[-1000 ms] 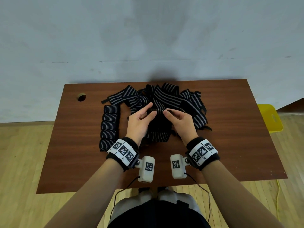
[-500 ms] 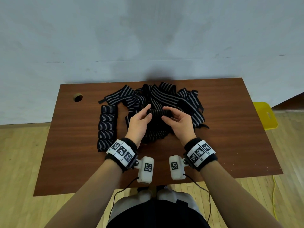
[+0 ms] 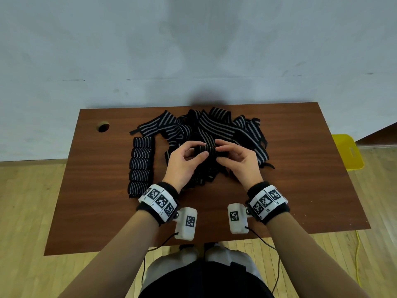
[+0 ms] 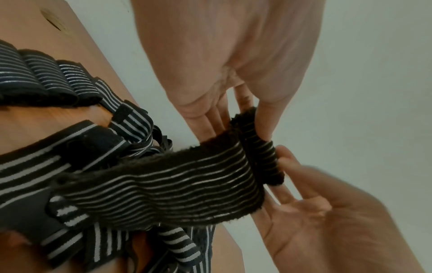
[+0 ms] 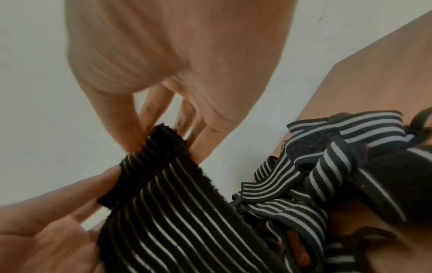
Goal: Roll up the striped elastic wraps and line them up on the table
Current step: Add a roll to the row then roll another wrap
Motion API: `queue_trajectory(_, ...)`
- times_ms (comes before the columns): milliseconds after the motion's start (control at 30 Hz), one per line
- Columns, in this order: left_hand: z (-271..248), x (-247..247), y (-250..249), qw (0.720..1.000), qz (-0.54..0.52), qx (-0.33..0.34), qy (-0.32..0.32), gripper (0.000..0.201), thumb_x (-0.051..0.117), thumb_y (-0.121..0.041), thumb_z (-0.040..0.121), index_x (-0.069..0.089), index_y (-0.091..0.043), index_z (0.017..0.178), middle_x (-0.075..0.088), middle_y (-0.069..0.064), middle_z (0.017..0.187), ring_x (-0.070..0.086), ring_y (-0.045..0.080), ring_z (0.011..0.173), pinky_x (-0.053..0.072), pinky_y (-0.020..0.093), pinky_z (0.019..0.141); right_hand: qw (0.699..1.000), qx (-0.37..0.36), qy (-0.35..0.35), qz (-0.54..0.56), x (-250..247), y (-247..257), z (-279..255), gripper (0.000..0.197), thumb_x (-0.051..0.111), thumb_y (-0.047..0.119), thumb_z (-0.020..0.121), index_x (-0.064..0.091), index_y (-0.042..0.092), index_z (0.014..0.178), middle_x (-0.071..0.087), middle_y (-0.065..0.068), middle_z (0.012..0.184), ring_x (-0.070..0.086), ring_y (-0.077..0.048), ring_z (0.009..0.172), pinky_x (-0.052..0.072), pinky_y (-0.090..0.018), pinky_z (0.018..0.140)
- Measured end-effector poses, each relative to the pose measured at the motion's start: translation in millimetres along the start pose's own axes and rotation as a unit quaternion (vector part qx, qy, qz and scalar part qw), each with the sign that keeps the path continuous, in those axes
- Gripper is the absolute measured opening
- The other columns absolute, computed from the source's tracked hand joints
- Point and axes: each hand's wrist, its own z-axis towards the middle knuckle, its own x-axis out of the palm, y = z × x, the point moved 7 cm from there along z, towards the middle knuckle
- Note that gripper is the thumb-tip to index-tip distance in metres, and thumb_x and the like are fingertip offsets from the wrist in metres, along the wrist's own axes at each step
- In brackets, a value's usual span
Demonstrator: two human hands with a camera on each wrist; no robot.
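Spanning most of the head view, the brown surface (image 3: 300, 179) carries a tangled pile of striped wraps (image 3: 217, 125) near the middle of its far edge. A column of five rolled wraps (image 3: 140, 166) lies toward its left edge, touching one another. Above the pile, the left hand (image 3: 182, 162) and right hand (image 3: 240, 162) each pinch one end of a partly rolled wrap (image 3: 206, 149), its loose tail hanging toward the pile.
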Motion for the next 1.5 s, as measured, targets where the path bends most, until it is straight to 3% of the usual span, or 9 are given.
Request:
queue_trajectory(133, -3.3, 5.3, -8.2, 0.998, 0.025, 0.055, 0.027, 0.025, 0.079, -0.005, 0.086, 0.074, -0.024, 0.103, 0.074, -0.011, 0.1, 0.069, 0.007, 0.105, 0.057, 0.033, 0.094, 0.999, 0.01, -0.012, -0.034, -4.0, -0.5, -4.9, 0.042, 0.072, 0.025, 0.097, 0.063, 0.028, 0.138, 0.069, 0.006, 0.131, 0.064, -0.011, 0.123, 0.053, -0.031, 0.103)
queue_trajectory(333, -2.2, 6.4, -4.3, 0.997, 0.022, 0.06, 0.035, 0.032, 0.079, 0.002, 0.084, 0.074, -0.026, 0.1, 0.074, -0.007, 0.102, 0.069, 0.005, 0.104, 0.057, 0.026, 0.091, 0.997, 0.028, -0.012, -0.071, -4.1, -4.5, -2.9, 0.023, 0.071, 0.022, 0.096, 0.073, 0.025, 0.119, 0.075, 0.002, 0.108, 0.071, -0.007, 0.101, 0.058, -0.026, 0.085)
queue_trajectory(533, 2.9, 11.6, 19.8, 0.992, -0.055, -0.1, 0.06, 0.044, 0.08, -0.019, 0.088, 0.067, -0.022, 0.129, 0.074, 0.008, 0.118, 0.072, 0.021, 0.108, 0.061, 0.038, 0.088, 0.997, 0.015, -0.055, -0.044, -4.0, -4.2, 2.1, 0.021, 0.075, 0.014, 0.093, 0.074, 0.024, 0.111, 0.074, 0.003, 0.108, 0.071, -0.005, 0.099, 0.056, -0.019, 0.08)
queue_trajectory(700, 0.6, 13.6, 17.6, 0.985, -0.063, -0.149, 0.06, 0.04, 0.059, -0.053, 0.098, 0.073, -0.02, 0.115, 0.078, 0.003, 0.108, 0.076, 0.02, 0.099, 0.063, 0.04, 0.083, 0.999, 0.001, -0.04, -0.033, 1.8, -6.3, 0.9, 0.023, 0.077, 0.006, 0.09, 0.077, 0.017, 0.11, 0.076, 0.001, 0.111, 0.071, -0.013, 0.108, 0.059, -0.036, 0.095)
queue_trajectory(833, 4.3, 13.2, 25.2, 0.981, -0.094, -0.171, 0.025, 0.027, 0.061, -0.04, 0.101, 0.074, -0.018, 0.112, 0.078, 0.005, 0.106, 0.075, 0.023, 0.099, 0.061, 0.039, 0.081, 0.999, -0.005, -0.015, -0.047, 6.3, -15.5, 2.6, 0.032, 0.077, 0.002, 0.088, 0.075, 0.021, 0.114, 0.075, 0.003, 0.117, 0.067, -0.011, 0.118, 0.052, -0.044, 0.107)
queue_trajectory(967, 10.3, 10.0, 27.3, 0.989, -0.083, -0.125, 0.007, 0.016, 0.065, -0.03, 0.1, 0.076, -0.024, 0.11, 0.077, 0.004, 0.107, 0.073, 0.022, 0.106, 0.06, 0.043, 0.094, 0.995, 0.098, 0.006, 0.001, 9.2, -33.4, 2.2, 0.054, 0.074, 0.018, 0.094, 0.053, 0.022, 0.144, 0.069, 0.004, 0.13, 0.063, -0.006, 0.123, 0.051, -0.027, 0.106)
queue_trajectory(1100, 12.0, 8.1, 27.6, 0.998, 0.02, -0.059, 0.017, 0.015, 0.068, -0.03, 0.098, 0.074, -0.04, 0.107, 0.071, -0.006, 0.119, 0.058, 0.016, 0.127, 0.049, 0.046, 0.108, 0.978, 0.2, -0.009, 0.053, 12.0, -46.0, -1.1, 0.032, 0.065, 0.042, 0.099, 0.071, 0.022, 0.123, 0.076, 0.0, 0.115, 0.072, -0.015, 0.11, 0.057, -0.042, 0.1)
queue_trajectory(1333, 4.1, 6.4, 36.0, 0.997, 0.014, -0.066, 0.035, 0.028, 0.066, -0.008, 0.098, 0.069, -0.03, 0.115, 0.069, -0.006, 0.117, 0.062, -0.001, 0.114, 0.053, 0.019, 0.092, 0.984, 0.177, 0.01, 0.004, 12.3, -50.7, 3.8, 0.024, 0.076, 0.021, 0.093, 0.073, 0.026, 0.116, 0.075, -0.007, 0.114, 0.072, -0.022, 0.11, 0.06, -0.045, 0.094)
queue_trajectory(1500, -1.6, 7.5, 48.9, 0.981, -0.064, -0.18, 0.031, 0.026, 0.069, -0.02, 0.097, 0.068, -0.022, 0.123, 0.074, 0.006, 0.117, 0.072, 0.025, 0.107, 0.06, 0.039, 0.082, 0.99, 0.137, -0.021, 0.014, 10.4, -43.4, 1.3, 0.027, 0.077, 0.007, 0.09, 0.073, 0.02, 0.113, 0.074, -0.009, 0.113, 0.071, -0.023, 0.11, 0.061, -0.043, 0.093)
